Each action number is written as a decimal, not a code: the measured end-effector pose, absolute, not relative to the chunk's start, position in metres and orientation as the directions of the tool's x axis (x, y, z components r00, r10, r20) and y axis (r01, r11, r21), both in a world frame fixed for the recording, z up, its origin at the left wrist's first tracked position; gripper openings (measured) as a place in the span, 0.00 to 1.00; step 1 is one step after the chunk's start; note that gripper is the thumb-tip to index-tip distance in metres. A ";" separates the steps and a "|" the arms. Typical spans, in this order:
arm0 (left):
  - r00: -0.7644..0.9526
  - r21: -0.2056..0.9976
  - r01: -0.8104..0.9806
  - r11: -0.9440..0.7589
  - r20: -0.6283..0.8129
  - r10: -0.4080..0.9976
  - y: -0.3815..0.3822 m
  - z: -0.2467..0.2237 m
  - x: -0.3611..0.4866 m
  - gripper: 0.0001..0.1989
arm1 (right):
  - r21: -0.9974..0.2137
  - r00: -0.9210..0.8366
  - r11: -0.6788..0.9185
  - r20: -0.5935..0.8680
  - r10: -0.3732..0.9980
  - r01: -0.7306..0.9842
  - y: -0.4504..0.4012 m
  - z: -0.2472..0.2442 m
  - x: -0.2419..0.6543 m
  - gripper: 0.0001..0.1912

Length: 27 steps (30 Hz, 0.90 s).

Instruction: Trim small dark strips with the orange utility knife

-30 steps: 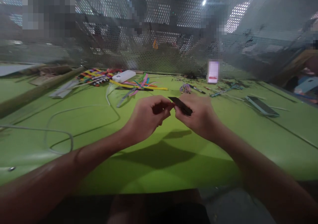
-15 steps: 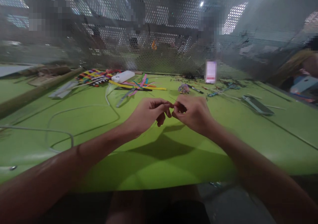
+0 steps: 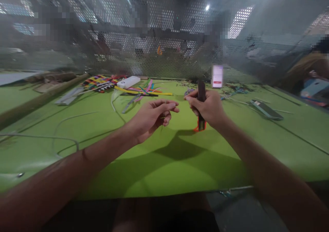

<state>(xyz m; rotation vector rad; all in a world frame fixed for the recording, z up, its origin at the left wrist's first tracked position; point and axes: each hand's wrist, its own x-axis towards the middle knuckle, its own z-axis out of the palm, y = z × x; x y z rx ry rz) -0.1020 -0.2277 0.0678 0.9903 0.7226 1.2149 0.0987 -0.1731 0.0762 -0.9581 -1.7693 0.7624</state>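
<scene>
My left hand [image 3: 156,117] is over the green table, its thumb and index finger pinched together; whatever is between them is too small to make out. A thin strand shows below its curled fingers. To its right, my right hand [image 3: 207,105] is closed around a long dark object [image 3: 201,90], which stands roughly upright in the grip. An orange part [image 3: 199,127] shows at the lower end of this object, below the hand. The two hands are apart. Past the right hand sits a small multicoloured bundle [image 3: 189,92], partly hidden by the fingers.
Coloured strips [image 3: 146,92], a white device [image 3: 128,82] and a woven colourful piece [image 3: 100,83] lie at the back left. A lit phone [image 3: 217,77] stands behind; another phone [image 3: 266,109] lies right. A cable [image 3: 55,135] crosses the left. A person [image 3: 312,67] is at the far right.
My right hand has moved away from my left hand, slightly to the right and up, and the dark object with the orange part now shows in it. My left hand stays nearly in place.
</scene>
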 end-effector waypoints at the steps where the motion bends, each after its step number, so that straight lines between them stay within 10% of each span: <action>1: 0.226 0.898 -0.437 0.053 0.053 0.973 -0.228 0.069 -0.102 0.04 | -0.879 -0.267 0.439 0.386 0.883 0.184 -0.176 0.077 0.097 0.12; 9: 0.281 0.835 -0.546 0.065 0.109 0.953 -0.228 0.071 -0.104 0.06 | -0.969 -0.469 0.198 0.244 0.849 -0.147 -0.198 0.080 0.088 0.10; 27: 0.316 0.838 -0.545 0.010 0.195 0.929 -0.225 0.064 -0.107 0.09 | -0.987 -0.363 0.094 0.136 0.922 -0.131 -0.190 0.075 0.087 0.21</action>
